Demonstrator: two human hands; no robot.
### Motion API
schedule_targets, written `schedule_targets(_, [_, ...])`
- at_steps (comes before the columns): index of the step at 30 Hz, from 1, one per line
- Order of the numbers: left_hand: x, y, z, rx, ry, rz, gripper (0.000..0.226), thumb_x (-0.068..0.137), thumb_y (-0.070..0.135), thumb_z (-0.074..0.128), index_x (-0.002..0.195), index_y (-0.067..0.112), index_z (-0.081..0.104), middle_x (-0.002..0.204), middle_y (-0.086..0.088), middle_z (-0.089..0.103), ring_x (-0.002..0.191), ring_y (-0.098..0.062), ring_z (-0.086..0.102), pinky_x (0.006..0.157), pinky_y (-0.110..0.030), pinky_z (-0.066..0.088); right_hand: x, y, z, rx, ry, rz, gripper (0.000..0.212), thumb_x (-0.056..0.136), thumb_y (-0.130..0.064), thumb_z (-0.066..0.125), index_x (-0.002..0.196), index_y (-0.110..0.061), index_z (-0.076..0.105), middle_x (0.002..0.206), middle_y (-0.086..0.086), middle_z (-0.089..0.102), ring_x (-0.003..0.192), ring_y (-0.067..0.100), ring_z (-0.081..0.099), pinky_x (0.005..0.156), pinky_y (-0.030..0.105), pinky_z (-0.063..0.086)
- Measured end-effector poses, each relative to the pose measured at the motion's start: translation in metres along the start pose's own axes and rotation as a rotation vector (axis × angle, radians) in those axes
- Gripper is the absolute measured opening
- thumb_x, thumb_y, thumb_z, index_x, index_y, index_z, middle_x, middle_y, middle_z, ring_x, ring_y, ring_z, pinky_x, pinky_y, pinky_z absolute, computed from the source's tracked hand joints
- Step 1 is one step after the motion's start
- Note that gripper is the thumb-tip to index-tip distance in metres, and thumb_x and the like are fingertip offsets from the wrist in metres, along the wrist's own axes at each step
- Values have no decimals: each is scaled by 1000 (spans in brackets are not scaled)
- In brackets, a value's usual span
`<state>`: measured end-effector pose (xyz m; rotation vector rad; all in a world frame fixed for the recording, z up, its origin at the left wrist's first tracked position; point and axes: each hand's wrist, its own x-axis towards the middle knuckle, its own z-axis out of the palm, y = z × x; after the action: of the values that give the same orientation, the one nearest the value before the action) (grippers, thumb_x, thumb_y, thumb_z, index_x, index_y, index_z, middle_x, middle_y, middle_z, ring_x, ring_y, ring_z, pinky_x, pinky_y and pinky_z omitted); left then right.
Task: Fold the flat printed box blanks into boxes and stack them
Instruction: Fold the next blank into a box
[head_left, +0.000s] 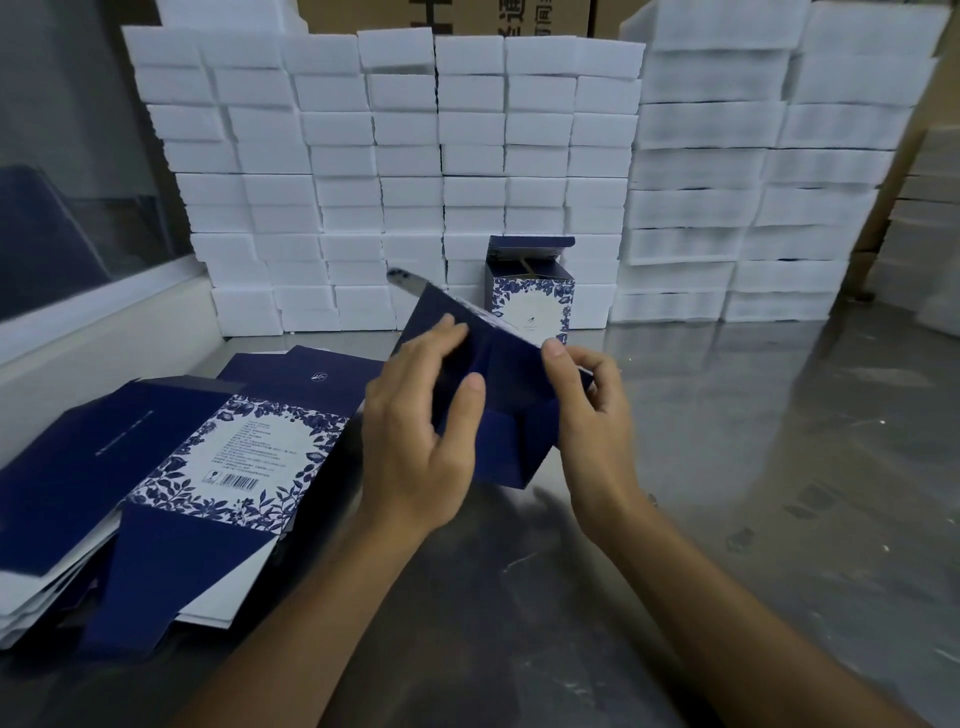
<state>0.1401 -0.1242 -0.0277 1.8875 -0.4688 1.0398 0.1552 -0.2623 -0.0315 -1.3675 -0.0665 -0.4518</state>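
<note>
Rising behind the grip, a wall of white foam blocks (467, 171) closes off the far side. Bare steel table (779, 467) lies open to the right of the grip, giving room to swing flaps. Left of it sits the pile of flat blanks (171, 467), so most folding looks still to do. One finished box (532, 301) stands just beyond, lid up. Left hand (415, 431) and right hand (592, 405) both clasp the half-folded box (504, 415) held in the air above the table, fingers pinching its dark flaps.
</note>
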Motion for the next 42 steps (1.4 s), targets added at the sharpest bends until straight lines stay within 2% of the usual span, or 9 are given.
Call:
schedule_targets(5, [-1, -1, 4, 186, -151, 175, 41, 97, 14, 47, 136, 15, 57, 147, 3, 49, 142, -16, 38, 109, -40, 34, 0, -2, 3, -11, 5, 180, 87, 45, -83, 69, 110, -26, 55, 112, -6, 68, 99, 6, 69, 94, 41, 56])
schedule_targets(15, [-8, 1, 16, 204, -52, 207, 35, 97, 16, 45, 126, 9, 63, 147, -7, 48, 140, -21, 41, 113, -41, 32, 2, 5, 2, 126, -6, 360, 82, 55, -74, 68, 119, -24, 60, 113, 0, 73, 99, 16, 72, 83, 40, 61])
schedule_targets(20, [0, -2, 15, -294, 98, -495, 81, 68, 65, 62, 137, 38, 31, 150, 4, 31, 137, -10, 36, 113, -39, 33, 4, 11, 1, 285, 37, 409, 66, 64, -68, 63, 118, -29, 64, 102, -7, 75, 103, 19, 70, 69, 36, 60])
schedule_targets(25, [7, -20, 6, -800, -92, -969, 99, 49, 70, 83, 133, 36, 43, 120, -1, 69, 103, -24, 70, 81, -57, 57, 9, 19, 1, 311, 24, 380, 61, 68, -60, 62, 116, -23, 66, 85, -10, 73, 102, 21, 68, 78, 40, 53])
schedule_targets(29, [5, -24, 8, -709, -62, -884, 105, 42, 59, 89, 129, 44, 33, 114, 1, 69, 97, -17, 72, 83, -47, 58, 12, 23, -3, 263, 23, 417, 39, 89, -48, 57, 118, -23, 65, 107, -1, 74, 105, 23, 70, 93, 47, 57])
schedule_targets(33, [3, -24, 6, -192, -5, -614, 117, 39, 56, 88, 133, 50, 20, 137, 8, 44, 119, -9, 51, 101, -35, 46, 12, 25, -5, 16, 42, 302, 28, 93, -23, 63, 120, -27, 53, 114, 1, 67, 80, 12, 71, 65, 27, 57])
schedule_targets(35, [3, -28, 2, 7, 22, -466, 125, 42, 50, 91, 141, 46, 15, 147, 10, 34, 125, -3, 37, 103, -28, 34, 13, 25, -6, -204, 48, 186, 33, 92, -21, 67, 121, -26, 52, 120, -1, 60, 94, 15, 65, 74, 26, 51])
schedule_targets(38, [2, -38, -3, 156, 22, -322, 130, 47, 39, 95, 149, 37, 13, 151, 11, 27, 138, -9, 29, 111, -29, 27, 16, 20, -7, -224, -34, 143, 3, 96, -22, 65, 98, -21, 63, 101, 3, 71, 88, 14, 70, 65, 18, 48])
schedule_targets(42, [-2, -42, -4, 269, -3, -203, 131, 48, 33, 96, 151, 25, 15, 153, -1, 27, 142, -23, 28, 115, -48, 31, 12, 16, -5, -169, -196, 150, 26, 98, -36, 62, 91, -11, 67, 71, -3, 72, 60, 7, 67, 54, 15, 48])
